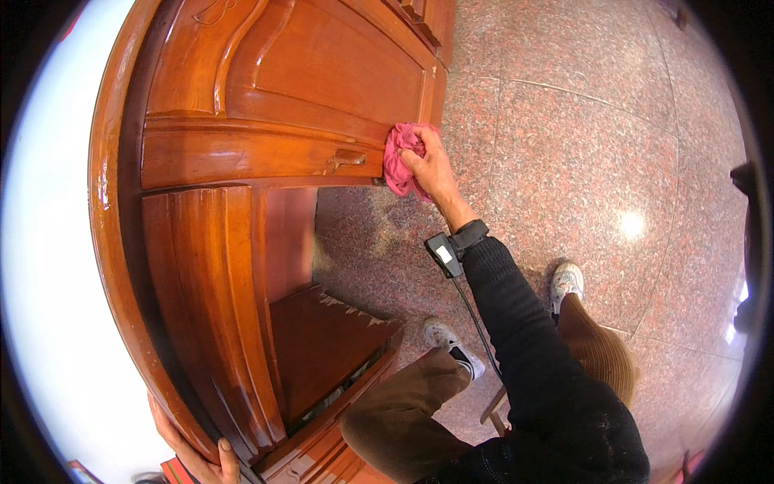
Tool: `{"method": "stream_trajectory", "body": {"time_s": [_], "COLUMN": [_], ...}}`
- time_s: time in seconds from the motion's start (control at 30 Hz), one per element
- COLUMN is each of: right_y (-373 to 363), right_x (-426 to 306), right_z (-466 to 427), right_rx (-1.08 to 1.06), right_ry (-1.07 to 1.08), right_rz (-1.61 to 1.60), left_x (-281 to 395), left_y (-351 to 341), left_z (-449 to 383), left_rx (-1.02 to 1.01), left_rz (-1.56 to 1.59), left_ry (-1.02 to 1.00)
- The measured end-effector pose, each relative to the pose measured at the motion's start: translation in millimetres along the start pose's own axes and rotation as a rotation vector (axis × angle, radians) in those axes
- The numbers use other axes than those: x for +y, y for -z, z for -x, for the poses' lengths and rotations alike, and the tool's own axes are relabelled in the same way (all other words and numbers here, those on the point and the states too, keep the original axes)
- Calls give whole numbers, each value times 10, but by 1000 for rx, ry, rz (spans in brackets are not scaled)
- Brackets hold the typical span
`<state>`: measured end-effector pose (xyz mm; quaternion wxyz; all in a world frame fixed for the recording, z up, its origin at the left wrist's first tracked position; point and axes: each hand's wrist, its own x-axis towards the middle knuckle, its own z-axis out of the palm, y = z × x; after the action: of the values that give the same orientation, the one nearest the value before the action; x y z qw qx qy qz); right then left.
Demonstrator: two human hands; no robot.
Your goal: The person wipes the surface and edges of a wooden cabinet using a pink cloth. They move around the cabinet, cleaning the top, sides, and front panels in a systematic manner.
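A crumpled pink cloth (401, 158) is bunched in my right hand (430, 163), pressed against the lower corner of a varnished wooden cabinet door (338, 66). Near the cloth, a small metal handle (349, 158) is fixed to the door's frame. At the lower left, my left hand (193, 451) grips the curved wooden edge (121, 254) of the cabinet, its thumb on the near side and its fingers along the outer side. A black strap with a small cabled device (444, 254) sits at my right wrist.
Below the door, a wooden panel (326, 345) with a chipped edge borders an opening. Carved wooden trim (320, 454) lies beside my knee. My shoes (567, 281) rest on the speckled stone floor (580, 175), near part of a wooden stool (496, 411).
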<state>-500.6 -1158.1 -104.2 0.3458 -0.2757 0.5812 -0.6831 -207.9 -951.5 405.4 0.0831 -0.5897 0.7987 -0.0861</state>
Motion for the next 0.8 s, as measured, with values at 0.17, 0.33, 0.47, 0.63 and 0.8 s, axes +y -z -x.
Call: {"method": "stream_trajectory", "body": {"time_s": [0.17,0.33,0.47,0.63,0.8], "right_y": [23,66,73,68,52], "right_x": [-34,-116,-130,-124,-93], "right_z": [-4,-14,-24,-26,-32], "right_rx": [-22,-52,-36,-31,-28], "right_ry": [-30,-24,14,-19,6], "right_rz": [-14,26,25,-9,5], "left_x": [3,16,20,18,15], "left_y": [-15,-11,-8,1,-9], "left_z": [-5,-5,-11,6,5], "left_rx": [9,7,12,0,6], "left_rz": [32,31,-1,-23,10], "left_ry": [-8,-6,-14,2,-12]}}
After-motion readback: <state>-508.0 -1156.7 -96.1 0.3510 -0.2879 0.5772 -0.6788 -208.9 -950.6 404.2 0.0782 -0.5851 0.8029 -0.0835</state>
